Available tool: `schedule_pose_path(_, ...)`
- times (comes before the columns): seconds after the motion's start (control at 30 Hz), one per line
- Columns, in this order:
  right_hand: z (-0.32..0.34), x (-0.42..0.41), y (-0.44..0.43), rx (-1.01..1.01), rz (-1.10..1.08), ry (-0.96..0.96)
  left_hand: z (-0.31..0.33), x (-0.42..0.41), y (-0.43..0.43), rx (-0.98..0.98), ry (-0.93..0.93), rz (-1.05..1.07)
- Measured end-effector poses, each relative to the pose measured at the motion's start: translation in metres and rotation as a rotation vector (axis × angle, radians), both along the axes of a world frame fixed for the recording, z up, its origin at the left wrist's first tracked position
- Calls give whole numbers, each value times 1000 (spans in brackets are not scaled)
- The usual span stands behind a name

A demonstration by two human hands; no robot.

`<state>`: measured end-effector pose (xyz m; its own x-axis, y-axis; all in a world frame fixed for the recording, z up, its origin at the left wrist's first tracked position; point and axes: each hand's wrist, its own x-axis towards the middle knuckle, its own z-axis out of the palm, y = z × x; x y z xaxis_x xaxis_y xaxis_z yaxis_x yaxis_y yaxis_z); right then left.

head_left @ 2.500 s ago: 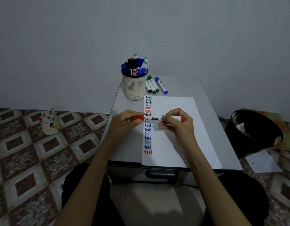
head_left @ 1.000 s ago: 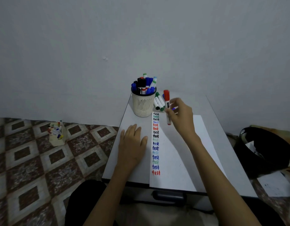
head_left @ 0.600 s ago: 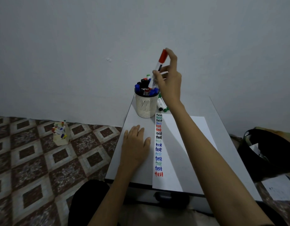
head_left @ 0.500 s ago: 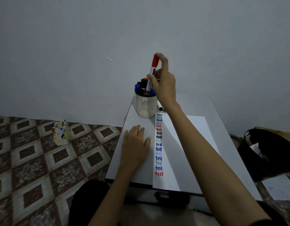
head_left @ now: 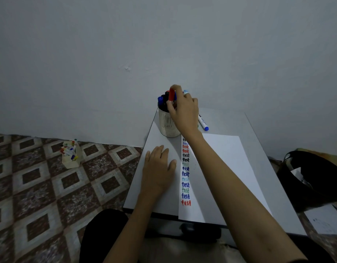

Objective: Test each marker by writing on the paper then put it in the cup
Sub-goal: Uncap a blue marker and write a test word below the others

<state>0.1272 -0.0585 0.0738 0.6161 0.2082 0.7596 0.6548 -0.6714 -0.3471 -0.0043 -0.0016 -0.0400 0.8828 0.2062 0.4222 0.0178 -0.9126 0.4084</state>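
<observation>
At the far left corner of the grey worktop [head_left: 258, 149], the cream perforated plastic cup [head_left: 168, 124] stands upright and holds several blue- and black-capped markers. The right hand [head_left: 183, 111] reaches over the cup rim and grasps the red-capped white marker [head_left: 171, 94] between thumb and fingers. This marker is upright, with its lower body inside the cup among the others. The left hand [head_left: 158, 172] lies flat on the worktop, fingers extended, just left of the white paper sheet [head_left: 226, 168]. A column of coloured words [head_left: 185, 173] reading "test" runs along the sheet's left edge. One blue-capped white marker [head_left: 203, 123] lies on the worktop near the cup, beyond the sheet.
</observation>
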Motion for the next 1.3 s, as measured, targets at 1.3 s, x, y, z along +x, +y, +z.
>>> schedule_pose_path(1.3,-35,-35,-109,1012,101,430,9,-3,-1,-239,-61,-113)
